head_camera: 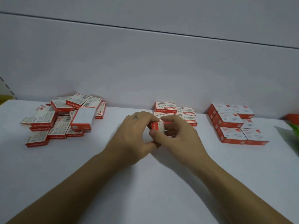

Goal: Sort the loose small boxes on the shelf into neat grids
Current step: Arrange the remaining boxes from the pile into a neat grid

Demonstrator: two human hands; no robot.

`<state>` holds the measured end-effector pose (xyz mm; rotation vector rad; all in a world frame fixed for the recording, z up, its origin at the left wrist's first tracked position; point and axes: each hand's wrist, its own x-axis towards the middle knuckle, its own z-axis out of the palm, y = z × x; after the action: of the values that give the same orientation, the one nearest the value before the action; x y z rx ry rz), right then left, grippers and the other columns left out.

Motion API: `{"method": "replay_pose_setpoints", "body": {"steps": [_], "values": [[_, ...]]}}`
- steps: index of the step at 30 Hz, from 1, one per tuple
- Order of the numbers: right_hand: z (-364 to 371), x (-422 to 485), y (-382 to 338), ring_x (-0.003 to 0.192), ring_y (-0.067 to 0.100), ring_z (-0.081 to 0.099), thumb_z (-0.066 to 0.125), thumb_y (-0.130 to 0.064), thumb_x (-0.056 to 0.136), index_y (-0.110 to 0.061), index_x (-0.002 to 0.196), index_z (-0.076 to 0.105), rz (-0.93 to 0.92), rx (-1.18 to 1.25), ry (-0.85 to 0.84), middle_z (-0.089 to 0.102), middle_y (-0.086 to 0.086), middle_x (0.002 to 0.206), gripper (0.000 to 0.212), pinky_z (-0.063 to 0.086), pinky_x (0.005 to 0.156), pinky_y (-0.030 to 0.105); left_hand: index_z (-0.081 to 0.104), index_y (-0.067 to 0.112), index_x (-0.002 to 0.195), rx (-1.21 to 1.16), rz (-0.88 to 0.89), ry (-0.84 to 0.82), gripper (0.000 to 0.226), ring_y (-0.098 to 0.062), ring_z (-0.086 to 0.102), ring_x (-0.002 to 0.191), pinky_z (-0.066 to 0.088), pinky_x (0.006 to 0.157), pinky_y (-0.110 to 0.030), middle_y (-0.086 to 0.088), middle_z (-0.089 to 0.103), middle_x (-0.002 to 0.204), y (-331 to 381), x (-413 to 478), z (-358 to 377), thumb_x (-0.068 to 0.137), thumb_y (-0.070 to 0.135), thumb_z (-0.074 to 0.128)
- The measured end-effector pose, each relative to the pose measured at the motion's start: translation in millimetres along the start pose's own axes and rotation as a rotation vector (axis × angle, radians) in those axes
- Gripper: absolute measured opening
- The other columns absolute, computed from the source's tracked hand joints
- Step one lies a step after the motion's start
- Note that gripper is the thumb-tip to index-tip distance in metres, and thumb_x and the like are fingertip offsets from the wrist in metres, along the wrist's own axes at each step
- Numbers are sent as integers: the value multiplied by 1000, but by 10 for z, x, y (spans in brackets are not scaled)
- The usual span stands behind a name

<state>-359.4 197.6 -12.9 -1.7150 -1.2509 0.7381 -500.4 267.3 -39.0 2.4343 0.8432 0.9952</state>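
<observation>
A small red and white box [158, 126] is held between both hands at the middle of the white shelf [145, 183]. My left hand [134, 135] curls its fingers over the box's left side, thumb below. My right hand [179, 135] pinches its right side. Just behind them lies a neat grid of flat stapler-pin boxes [175, 110], partly hidden by my fingers. At the left lies a loose jumbled pile of the same red and white boxes [64, 117]. At the right stands a tidy stacked grid of thicker boxes [234, 123].
The shelf's white back wall [145, 70] rises right behind the boxes. A green object [295, 131] and a red item [292, 118] show at the right edge. Something yellow [3, 98] sits at the far left edge.
</observation>
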Motion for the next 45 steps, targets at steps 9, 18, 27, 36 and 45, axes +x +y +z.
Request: {"method": "replay_pose_setpoints", "body": {"steps": [9,18,27,36,45], "values": [[-110,73,-44,84,34,70,33,-1,94,-1,105,62,139,732,-204,72,20,100,31,58,66,38,50,38,97,-253,-231,-88,36,4,57,91,48,76,-12,28,61,95,13,65,-149,74,37,77],[-203,121,21,80,24,69,58,8,85,-3,103,61,107,473,-163,74,14,93,21,53,64,30,50,21,121,-791,-407,-45,42,-16,70,85,57,73,-26,0,74,96,62,90,-155,84,6,65],[-54,50,-2,83,38,70,55,-2,93,-11,119,57,74,489,-204,73,17,96,28,57,81,49,62,28,107,-605,-355,-107,18,-8,65,76,50,59,-18,9,70,91,52,69,-131,90,24,62],[-158,99,22,76,21,68,56,-1,90,0,103,66,125,479,-142,74,10,96,17,56,69,30,67,34,107,-616,-400,-56,34,-18,65,93,53,67,-27,5,70,97,-99,123,-240,84,9,68],[-128,98,71,81,17,69,64,-3,86,-24,117,63,6,362,-122,73,5,101,37,57,73,29,56,27,125,23,-39,-81,52,5,47,98,36,78,0,13,62,117,-140,70,-194,77,37,72]]}}
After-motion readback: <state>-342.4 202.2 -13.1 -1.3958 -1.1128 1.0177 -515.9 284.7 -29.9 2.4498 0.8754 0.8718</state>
